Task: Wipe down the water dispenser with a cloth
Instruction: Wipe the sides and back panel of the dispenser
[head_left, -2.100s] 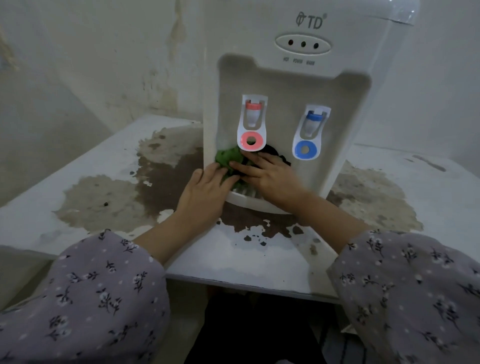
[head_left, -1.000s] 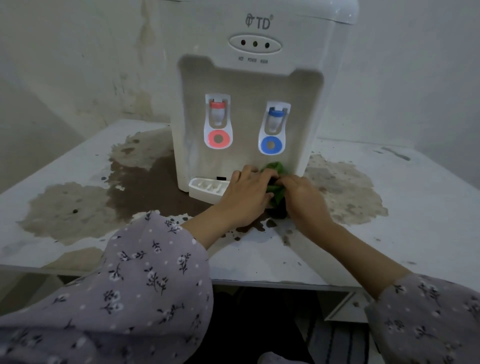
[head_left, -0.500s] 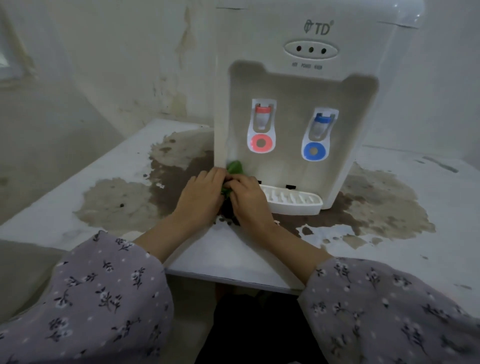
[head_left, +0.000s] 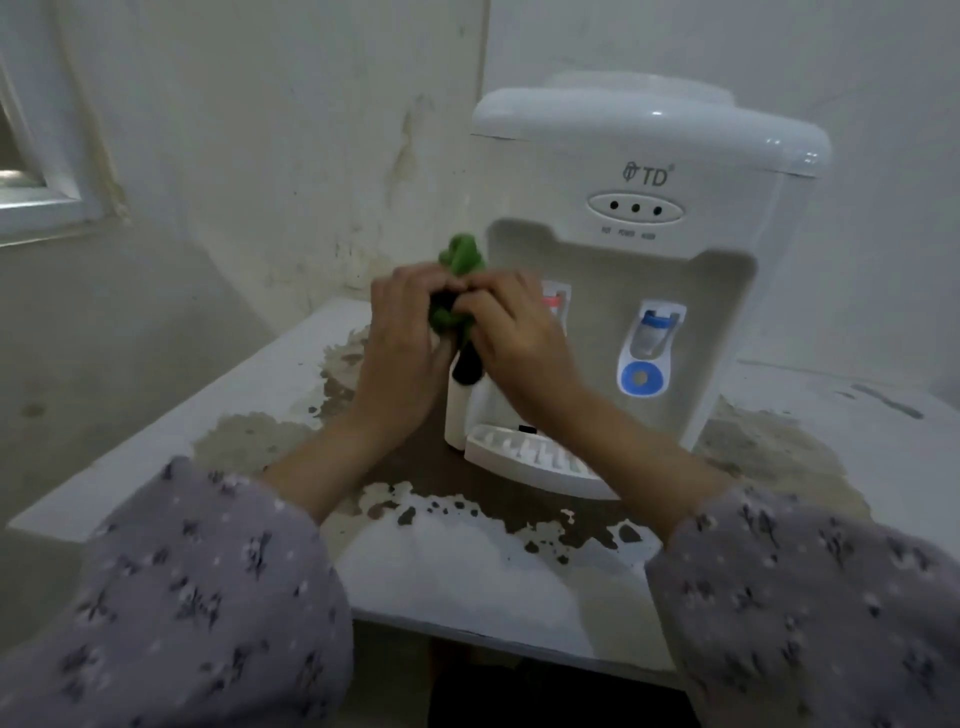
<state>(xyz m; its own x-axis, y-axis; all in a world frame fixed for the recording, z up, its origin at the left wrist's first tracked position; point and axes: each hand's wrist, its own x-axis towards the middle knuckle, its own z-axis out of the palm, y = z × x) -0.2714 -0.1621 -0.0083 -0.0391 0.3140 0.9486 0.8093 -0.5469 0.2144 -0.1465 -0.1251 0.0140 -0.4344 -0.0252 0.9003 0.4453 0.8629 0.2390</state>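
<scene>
While left hand (head_left: 402, 343) and right hand (head_left: 519, 338) clutch it, the green cloth (head_left: 460, 257) looks tightly bunched.

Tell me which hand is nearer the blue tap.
Right. The right hand is over the red tap, beside the blue tap; the left hand is farther off, at the left edge of the water dispenser. Both grip the cloth.

I read one brand mark (head_left: 647, 174), "TD", with a small emblem, on the front of the water dispenser (head_left: 727, 218). The tiny words under its three indicator lights (head_left: 635, 209) are too blurred for me to read.
</scene>
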